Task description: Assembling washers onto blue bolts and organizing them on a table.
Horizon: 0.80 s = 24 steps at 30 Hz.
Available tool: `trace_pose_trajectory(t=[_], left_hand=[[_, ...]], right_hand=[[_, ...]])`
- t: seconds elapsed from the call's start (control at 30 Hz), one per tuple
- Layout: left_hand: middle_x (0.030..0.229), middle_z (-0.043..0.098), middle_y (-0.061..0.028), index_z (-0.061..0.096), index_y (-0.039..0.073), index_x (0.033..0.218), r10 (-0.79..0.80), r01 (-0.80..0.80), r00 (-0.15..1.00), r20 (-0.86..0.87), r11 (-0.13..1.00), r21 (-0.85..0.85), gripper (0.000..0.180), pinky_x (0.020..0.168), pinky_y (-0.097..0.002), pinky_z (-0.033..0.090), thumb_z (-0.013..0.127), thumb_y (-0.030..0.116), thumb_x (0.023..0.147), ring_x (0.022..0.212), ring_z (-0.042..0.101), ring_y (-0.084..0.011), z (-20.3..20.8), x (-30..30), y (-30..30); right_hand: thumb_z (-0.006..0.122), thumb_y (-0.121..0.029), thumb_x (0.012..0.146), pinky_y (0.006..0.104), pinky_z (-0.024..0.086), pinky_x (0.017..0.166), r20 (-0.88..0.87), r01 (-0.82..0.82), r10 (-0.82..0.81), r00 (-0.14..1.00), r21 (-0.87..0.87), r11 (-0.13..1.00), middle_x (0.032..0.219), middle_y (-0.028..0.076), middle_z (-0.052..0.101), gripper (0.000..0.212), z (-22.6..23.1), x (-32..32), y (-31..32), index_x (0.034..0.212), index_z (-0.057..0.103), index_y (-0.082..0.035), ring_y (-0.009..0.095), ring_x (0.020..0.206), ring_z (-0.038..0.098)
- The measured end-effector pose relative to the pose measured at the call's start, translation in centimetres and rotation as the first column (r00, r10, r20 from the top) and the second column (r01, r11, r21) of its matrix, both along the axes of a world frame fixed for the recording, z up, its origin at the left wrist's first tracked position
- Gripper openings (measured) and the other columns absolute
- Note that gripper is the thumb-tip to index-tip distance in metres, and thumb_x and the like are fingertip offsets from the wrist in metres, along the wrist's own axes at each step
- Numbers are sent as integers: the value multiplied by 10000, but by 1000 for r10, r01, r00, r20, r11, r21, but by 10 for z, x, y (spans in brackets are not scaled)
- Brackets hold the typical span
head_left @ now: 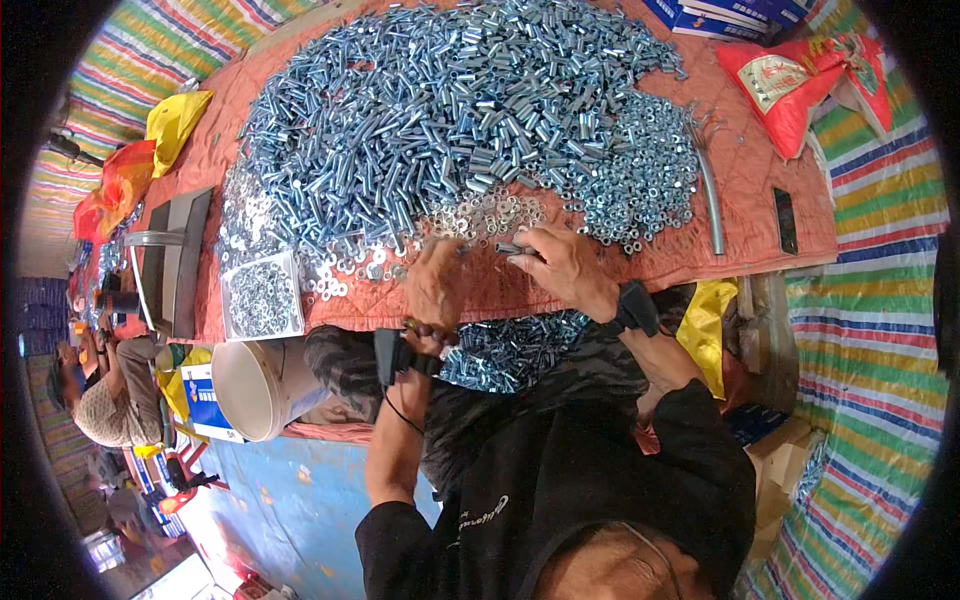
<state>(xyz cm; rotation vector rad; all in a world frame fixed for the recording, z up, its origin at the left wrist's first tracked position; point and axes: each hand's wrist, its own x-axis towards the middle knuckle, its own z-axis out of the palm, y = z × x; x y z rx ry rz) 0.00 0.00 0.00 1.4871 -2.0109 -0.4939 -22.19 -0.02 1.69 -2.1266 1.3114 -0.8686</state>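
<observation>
Orange-quilted worktop [748,192] beneath heaped metal sleeves [450,120] and loose washers [495,215], apparently massed within easy reach. Right hand [568,268]: grip pinched on a grey tube piece [509,249] near the front edge, probably for control. Left hand [434,285] curled nearby, contents impossible to tell.

Glints blue-silver on the heap of cylindrical metal pieces [440,110]; pales to grey-white on flat ring-shaped metal washers [490,215]. Runs orange-red across the quilted fabric cover [745,175]. Stripes green, yellow, red, blue, white across plastic sheeting [870,340]. Goes black on the cloth top [620,470], dark camouflage on the trousers [345,362].
</observation>
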Motion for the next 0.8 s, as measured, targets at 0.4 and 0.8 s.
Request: trace_pose_trajectory(t=[0.4,0.8], left_hand=[[903,653,-155,659,43,1041,-6,8,962,-272,1000,5,316,743,-385,502,600,-17,737,863,638,-340,-9,-26,36],[969,660,-188,569,54,1255,46,-12,829,-557,998,65,435,730,-373,525,565,-31,829,861,672,-315,-21,-51,50]], right_hand=[[703,-87,797,396,460,596,-112,-135,128,985,-63,989,795,129,593,177,12,-2,14,934,607,-29,313,701,604],[670,-98,836,365,485,634,198,-48,50,979,-17,999,819,131,620,155,-7,17,14,960,643,-9,282,742,627]])
